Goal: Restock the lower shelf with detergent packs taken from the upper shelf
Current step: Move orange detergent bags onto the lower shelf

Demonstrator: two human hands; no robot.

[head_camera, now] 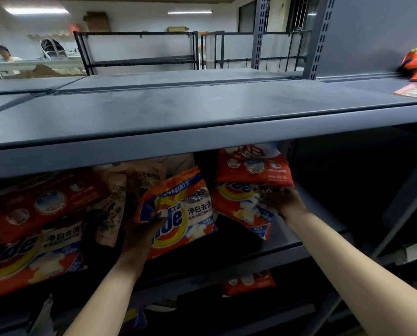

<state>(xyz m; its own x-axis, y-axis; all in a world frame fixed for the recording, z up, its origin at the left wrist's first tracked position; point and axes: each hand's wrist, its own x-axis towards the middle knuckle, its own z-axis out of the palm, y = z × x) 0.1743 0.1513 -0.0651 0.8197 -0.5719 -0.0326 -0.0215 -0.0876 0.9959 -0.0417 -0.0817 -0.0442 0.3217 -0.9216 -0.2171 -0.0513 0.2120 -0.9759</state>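
Both my forearms are bare from the bottom edge of the view up to the wrists; no sleeve, cuff or glove shows on either one. My left hand (139, 235) is in the shade of the shelf, so its fingers are hard to make out, and I can see no ring or watch there. My right hand (287, 202) is bare too, with nothing worn at the wrist. My arms look slim and smooth, without marks that I can tell.
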